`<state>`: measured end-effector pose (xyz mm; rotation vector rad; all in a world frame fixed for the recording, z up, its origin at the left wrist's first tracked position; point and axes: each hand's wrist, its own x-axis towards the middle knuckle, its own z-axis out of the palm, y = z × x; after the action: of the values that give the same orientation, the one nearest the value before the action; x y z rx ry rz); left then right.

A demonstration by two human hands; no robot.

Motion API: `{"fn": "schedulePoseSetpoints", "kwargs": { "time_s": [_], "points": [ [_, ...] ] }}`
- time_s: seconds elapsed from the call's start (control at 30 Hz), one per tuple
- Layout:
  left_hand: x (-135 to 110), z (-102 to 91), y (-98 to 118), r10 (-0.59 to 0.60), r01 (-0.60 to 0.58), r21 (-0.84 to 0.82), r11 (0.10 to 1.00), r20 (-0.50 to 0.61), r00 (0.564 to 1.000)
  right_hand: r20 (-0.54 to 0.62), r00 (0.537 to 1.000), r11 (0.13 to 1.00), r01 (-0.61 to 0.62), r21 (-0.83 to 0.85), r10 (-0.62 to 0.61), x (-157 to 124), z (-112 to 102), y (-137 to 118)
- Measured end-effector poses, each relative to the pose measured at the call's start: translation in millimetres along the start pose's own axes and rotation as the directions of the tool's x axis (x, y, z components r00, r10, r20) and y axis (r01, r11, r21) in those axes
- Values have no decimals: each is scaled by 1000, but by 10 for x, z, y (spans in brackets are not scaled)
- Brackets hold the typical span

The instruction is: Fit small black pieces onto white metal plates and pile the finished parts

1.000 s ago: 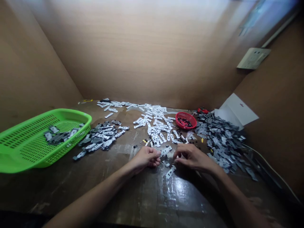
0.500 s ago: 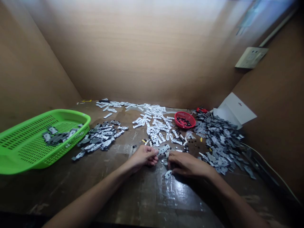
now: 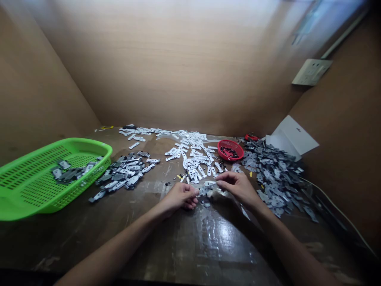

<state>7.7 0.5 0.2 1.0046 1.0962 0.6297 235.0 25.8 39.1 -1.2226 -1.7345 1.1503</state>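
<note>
My left hand [image 3: 180, 196] is curled, its fingertips on the left end of a blurred metal plate [image 3: 210, 190] lying between my hands. My right hand [image 3: 237, 187] is raised at that plate's right end, with thumb and forefinger close together. Whether they pinch something is hidden by blur. Just beyond my hands spreads a heap of white metal plates [image 3: 193, 154]. A few tiny dark parts [image 3: 204, 202] lie under the held plate.
A green slotted basket [image 3: 86, 151] holding grey plates stands at left, beside a mixed heap of plates [image 3: 125, 173]. A red basket [image 3: 230, 150] holds small black parts. Grey plates [image 3: 275, 174] lie heaped at right, below white card [image 3: 293, 137] and a wall socket [image 3: 312, 72].
My right hand has risen and moved toward the far end of the plate. The loose white plate that lay near it on the table no longer shows.
</note>
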Motion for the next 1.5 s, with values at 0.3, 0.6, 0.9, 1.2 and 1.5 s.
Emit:
{"fn": "schedulePoseSetpoints", "kwargs": {
  "time_s": [0.3,0.6,0.9,1.2,1.5],
  "points": [
    [-3,3,-18,5,-6,40,999,19,1000,44,998,999,-39,11,39,-43,161,-6],
    [-7,12,6,-3,2,50,999,31,1000,36,997,998,-63,-29,64,-38,210,28],
    [-3,0,-29,25,-26,30,999,19,1000,4,996,995,-94,21,94,-22,266,88],
    [-18,2,-22,100,-100,4,995,4,995,56,975,964,-222,148,215,2,237,190],
    [-34,-9,-29,161,-161,29,987,5,987,333,881,856,-433,283,336,-20,238,236]
  ]
}}
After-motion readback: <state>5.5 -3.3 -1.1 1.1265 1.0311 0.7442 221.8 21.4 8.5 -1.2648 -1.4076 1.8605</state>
